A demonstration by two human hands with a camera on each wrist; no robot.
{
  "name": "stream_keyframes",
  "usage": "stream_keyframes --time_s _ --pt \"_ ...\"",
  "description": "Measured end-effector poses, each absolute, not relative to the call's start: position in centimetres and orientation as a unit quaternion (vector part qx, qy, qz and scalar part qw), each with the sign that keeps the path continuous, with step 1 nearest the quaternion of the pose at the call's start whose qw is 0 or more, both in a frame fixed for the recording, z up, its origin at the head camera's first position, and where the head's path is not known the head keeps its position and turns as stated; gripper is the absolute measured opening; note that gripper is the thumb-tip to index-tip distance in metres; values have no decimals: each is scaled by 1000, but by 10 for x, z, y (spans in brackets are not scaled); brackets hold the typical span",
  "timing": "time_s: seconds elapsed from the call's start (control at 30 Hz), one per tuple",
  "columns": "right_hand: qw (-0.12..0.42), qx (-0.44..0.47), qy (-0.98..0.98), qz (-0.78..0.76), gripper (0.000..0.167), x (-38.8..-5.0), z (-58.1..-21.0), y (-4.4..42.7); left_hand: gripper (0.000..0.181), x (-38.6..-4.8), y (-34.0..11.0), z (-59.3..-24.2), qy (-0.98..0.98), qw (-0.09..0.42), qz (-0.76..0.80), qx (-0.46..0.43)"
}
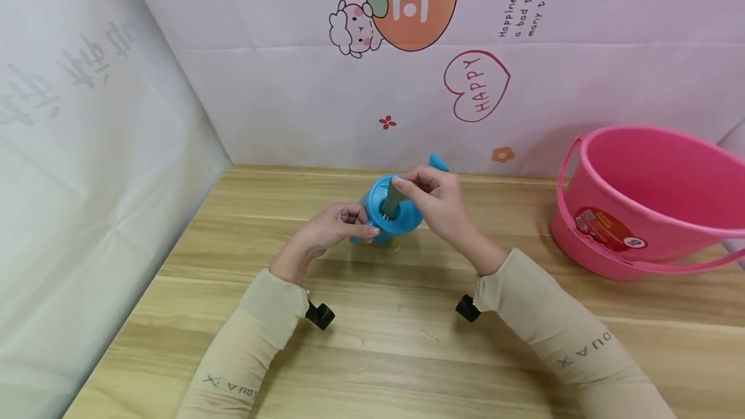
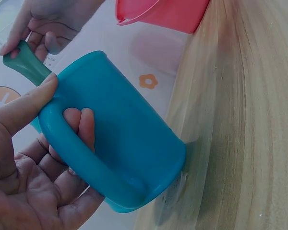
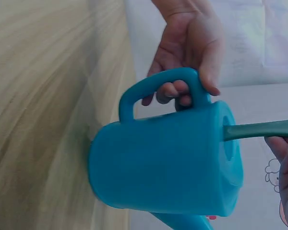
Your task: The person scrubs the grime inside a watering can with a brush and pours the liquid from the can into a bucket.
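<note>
A blue watering can [image 1: 378, 202] stands tilted on the table, its spout toward the back right. My left hand [image 1: 337, 228] grips the can's handle [image 2: 81, 153], fingers through the loop. Between thumb and fingers my right hand [image 1: 433, 199] pinches the end of a green handled tool [image 1: 392, 199]. The tool's lower part is inside the can's round opening, with short prongs or teeth just visible there in the head view. In the right wrist view the green handle [image 3: 259, 129] sticks out of the opening.
A large pink bucket [image 1: 640, 205] with its handle lowered stands at the right on the wooden table [image 1: 407, 367]. Small thin scraps [image 1: 429, 336] lie near the front. A printed white cloth [image 1: 279, 96] hangs behind, another at the left.
</note>
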State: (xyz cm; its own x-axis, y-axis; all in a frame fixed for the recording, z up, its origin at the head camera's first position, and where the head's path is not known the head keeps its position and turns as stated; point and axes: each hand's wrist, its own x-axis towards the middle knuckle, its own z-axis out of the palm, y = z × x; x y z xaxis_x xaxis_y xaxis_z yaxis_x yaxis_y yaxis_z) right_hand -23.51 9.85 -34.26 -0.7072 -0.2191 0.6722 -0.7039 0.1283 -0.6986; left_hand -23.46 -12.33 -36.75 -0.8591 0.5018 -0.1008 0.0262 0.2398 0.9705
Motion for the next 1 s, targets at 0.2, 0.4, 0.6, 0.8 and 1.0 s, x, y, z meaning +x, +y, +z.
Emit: stream_keyframes --time_s 0.2,0.4,0.6,0.8,1.0 --pt "192 318 -734 569 13 -233 -350 97 20 -235 -124 -367 760 203 592 175" --pt "236 299 -699 606 12 -235 -345 97 20 -234 -123 -366 764 204 588 169" --pt "235 308 -719 577 14 -233 -350 93 21 -235 -123 -365 760 205 590 177" --pt "259 293 -687 612 12 -232 -345 93 20 -234 -123 -364 763 206 587 173" --pt "252 308 -696 598 11 -229 -351 91 20 -234 -123 -365 759 209 591 178"
